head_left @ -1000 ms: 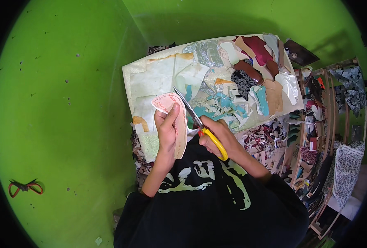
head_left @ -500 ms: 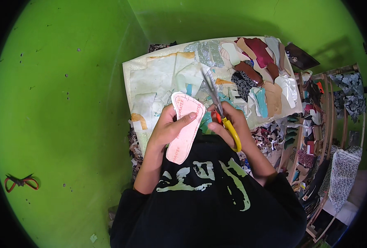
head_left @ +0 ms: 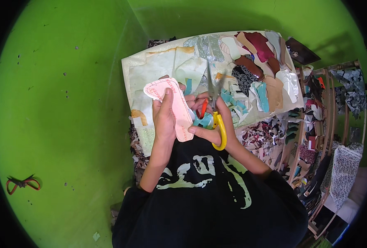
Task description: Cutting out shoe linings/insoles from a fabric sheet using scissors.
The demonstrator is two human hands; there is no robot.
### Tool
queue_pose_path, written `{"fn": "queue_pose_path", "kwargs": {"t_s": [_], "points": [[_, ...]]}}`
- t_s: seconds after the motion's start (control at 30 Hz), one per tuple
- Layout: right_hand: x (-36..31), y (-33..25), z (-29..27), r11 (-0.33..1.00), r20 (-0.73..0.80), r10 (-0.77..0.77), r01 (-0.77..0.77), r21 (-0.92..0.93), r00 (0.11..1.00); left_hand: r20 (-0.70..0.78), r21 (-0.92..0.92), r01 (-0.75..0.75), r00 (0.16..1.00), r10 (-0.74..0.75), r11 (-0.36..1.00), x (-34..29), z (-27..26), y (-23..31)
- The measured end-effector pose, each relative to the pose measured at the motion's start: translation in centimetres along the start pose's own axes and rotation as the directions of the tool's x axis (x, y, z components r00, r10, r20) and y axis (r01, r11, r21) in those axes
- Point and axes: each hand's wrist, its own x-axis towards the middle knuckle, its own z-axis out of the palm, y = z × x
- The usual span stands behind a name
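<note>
A pink insole (head_left: 174, 108) with red print and a white edge is pinched in my left hand (head_left: 163, 122), the thumb lying across its face. It tilts, broad end up to the left and narrow end down to the right. My right hand (head_left: 228, 120) holds scissors (head_left: 222, 136) with one yellow and one red handle. Their blades point away from me and are blurred. The right thumb touches the insole's lower end, and the right fingers reach to its right edge. Teal scraps (head_left: 204, 120) show behind the hands.
Beyond my hands stands a pale worktable (head_left: 144, 82) with sheets, cut pieces and brown shoe-shaped parts (head_left: 249, 67). Fabric scraps (head_left: 262, 142) are heaped beneath it. A wooden rack (head_left: 303, 124) with materials is at right. Another pair of scissors (head_left: 23, 182) hangs on the green wall.
The insole has turned anticlockwise, its broad end swinging to the left. My right hand has come left with the scissors and now touches the insole.
</note>
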Motion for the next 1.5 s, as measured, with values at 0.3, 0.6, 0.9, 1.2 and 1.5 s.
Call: {"fn": "queue_pose_path", "kwargs": {"t_s": [0.3,0.6,0.9,1.2,1.5], "points": [[-0.5,-0.7,0.7,0.964,-0.039,0.264,-0.264,0.021,0.964,-0.032,0.049,-0.233,0.972,0.234,0.971,0.2,-0.5,-0.9],[-1.1,-0.9,-0.3,0.967,0.008,0.243,-0.241,-0.077,0.97,0.083,-0.06,-0.01,0.996,0.015,0.998,0.8,-1.5,-0.6],[-1.3,-0.2,-1.2,0.95,0.056,0.28,-0.268,-0.16,0.958,0.116,-0.102,0.127,0.987,-0.115,0.987,1.3,-1.7,-0.3],[-0.9,-0.8,-0.5,0.96,0.048,0.278,-0.277,-0.033,0.959,0.098,-0.063,0.125,0.988,-0.119,0.99,1.3,-1.5,-0.4],[-0.8,-1.2,-0.8,0.942,0.03,0.335,-0.335,-0.01,0.942,0.063,-0.035,0.005,0.998,-0.003,0.999,1.4,-1.7,-0.1]]}}
